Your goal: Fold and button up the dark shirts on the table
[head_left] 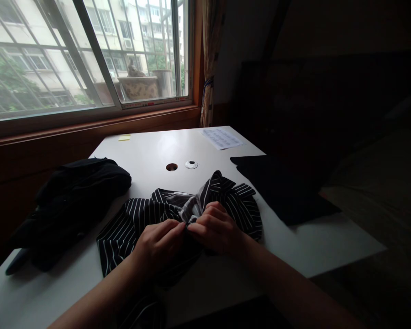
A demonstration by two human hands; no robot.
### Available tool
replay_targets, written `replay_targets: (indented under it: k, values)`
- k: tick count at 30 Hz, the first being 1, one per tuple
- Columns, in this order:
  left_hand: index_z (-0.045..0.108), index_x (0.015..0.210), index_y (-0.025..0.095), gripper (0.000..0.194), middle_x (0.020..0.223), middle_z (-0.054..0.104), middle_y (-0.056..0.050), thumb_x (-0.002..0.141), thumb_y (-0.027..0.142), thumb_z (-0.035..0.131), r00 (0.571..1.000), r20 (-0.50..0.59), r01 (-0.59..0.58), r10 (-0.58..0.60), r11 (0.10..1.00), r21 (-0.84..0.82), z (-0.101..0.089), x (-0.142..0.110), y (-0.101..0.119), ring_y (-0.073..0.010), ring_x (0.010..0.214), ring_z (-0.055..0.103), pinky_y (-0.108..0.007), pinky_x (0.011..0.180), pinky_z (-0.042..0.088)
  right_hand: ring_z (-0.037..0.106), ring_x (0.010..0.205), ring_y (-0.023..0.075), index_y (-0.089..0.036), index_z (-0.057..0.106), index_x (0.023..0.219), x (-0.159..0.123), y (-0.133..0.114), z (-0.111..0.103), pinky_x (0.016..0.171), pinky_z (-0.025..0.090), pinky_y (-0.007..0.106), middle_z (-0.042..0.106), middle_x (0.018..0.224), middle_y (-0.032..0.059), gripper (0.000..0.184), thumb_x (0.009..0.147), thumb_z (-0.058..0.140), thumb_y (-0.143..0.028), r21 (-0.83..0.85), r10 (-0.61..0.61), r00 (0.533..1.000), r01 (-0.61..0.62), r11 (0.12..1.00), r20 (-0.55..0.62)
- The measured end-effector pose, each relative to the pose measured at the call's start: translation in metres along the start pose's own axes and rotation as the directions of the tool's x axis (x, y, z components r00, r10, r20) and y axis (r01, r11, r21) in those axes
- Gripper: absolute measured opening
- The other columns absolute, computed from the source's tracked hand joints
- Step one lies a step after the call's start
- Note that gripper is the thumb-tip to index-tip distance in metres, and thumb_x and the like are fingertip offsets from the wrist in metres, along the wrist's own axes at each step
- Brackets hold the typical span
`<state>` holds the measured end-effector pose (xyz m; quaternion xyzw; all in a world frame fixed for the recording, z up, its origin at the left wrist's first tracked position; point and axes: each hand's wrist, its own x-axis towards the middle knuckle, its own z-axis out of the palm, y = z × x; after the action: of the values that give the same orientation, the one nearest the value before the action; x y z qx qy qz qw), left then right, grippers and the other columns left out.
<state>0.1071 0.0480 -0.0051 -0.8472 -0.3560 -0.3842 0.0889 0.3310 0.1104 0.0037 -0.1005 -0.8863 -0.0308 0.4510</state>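
Observation:
A black garment with white stripes [140,212] lies bunched on the white table in front of me; its collar-like folds point away and part of it hangs over the near edge. My left hand [160,242] pinches its cloth near the middle. Right beside it, my right hand [217,228] grips the same cloth, and the fingertips of both hands almost meet. A paler grey inner side of the fabric shows just beyond the fingers. Whatever small part lies between the fingertips is hidden.
Dark clothes [78,196] are heaped on the table's left side. A dark flat cloth [284,192] overhangs the right edge. Farther back are a printed sheet [222,138], a yellow note [124,137], a round hole [171,167] and its white cover [191,164]. A barred window stands behind.

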Motion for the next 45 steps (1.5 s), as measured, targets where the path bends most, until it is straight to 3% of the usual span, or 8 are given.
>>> replay_targets:
  k: [5,14,25,34,39,45]
  values:
    - [0.062,0.114,0.013,0.023,0.094,0.073,-0.008,0.091,0.009,0.061,0.996,-0.059,-0.072,0.071,0.997,-0.017,-0.003,0.001,0.002,-0.0146,0.077,0.07,-0.023,0.062,0.054,0.057,0.074,0.0147,-0.022,0.065,0.112,0.0,0.001,0.001,0.077,0.045,0.035,0.068,0.08,-0.0013,0.026,0.088,0.071,-0.018,0.004,0.004,0.999,-0.004,1.0,-0.037]
    - [0.063,0.111,0.009,0.022,0.091,0.073,-0.01,0.089,0.006,0.062,0.99,-0.083,-0.119,0.117,0.993,-0.017,-0.004,0.003,0.002,-0.0164,0.078,0.071,-0.024,0.064,0.056,0.057,0.069,0.0148,-0.019,0.066,0.096,0.006,-0.007,0.001,0.071,0.043,0.035,0.067,0.076,0.0001,0.012,0.085,0.071,-0.02,-0.004,0.013,0.996,-0.013,1.0,-0.088]
    - [0.06,0.096,0.017,0.011,0.082,0.073,-0.002,0.089,0.01,0.065,0.994,-0.077,0.075,-0.079,0.996,-0.049,0.003,0.0,0.006,-0.0121,0.068,0.071,-0.021,0.063,0.055,0.056,0.065,0.0141,-0.018,0.066,0.099,0.006,-0.008,0.002,0.066,0.044,0.033,0.066,0.071,-0.0002,0.013,0.086,0.07,-0.018,0.034,-0.014,0.999,0.016,0.999,-0.049]
    - [0.061,0.095,0.019,0.011,0.08,0.074,0.0,0.089,0.01,0.065,0.976,-0.151,0.153,-0.156,0.988,-0.03,0.005,-0.004,0.006,-0.011,0.068,0.071,-0.021,0.063,0.054,0.057,0.067,0.014,-0.018,0.068,0.097,0.008,-0.007,0.011,0.069,0.046,0.033,0.066,0.077,0.0026,0.008,0.092,0.063,-0.022,0.186,0.169,0.985,-0.159,0.97,-0.036]
    - [0.062,0.094,0.019,0.007,0.081,0.075,-0.001,0.092,0.012,0.061,0.978,-0.102,0.169,-0.18,0.98,-0.108,0.007,0.004,0.003,-0.0123,0.068,0.073,-0.02,0.061,0.057,0.055,0.066,0.0138,-0.018,0.069,0.094,0.003,-0.002,0.014,0.066,0.047,0.03,0.064,0.076,0.0023,0.007,0.091,0.065,-0.023,0.228,0.212,0.977,-0.208,0.951,0.008]
    - [0.064,0.106,0.019,0.015,0.094,0.078,-0.004,0.094,0.014,0.058,0.976,-0.05,0.197,-0.212,0.956,-0.216,0.005,0.004,-0.002,-0.0171,0.081,0.077,-0.024,0.073,0.062,0.057,0.068,0.0144,-0.019,0.07,0.097,0.002,-0.001,0.015,0.069,0.048,0.031,0.066,0.077,0.0017,0.008,0.09,0.067,-0.023,0.189,0.245,0.968,-0.23,0.955,-0.057]
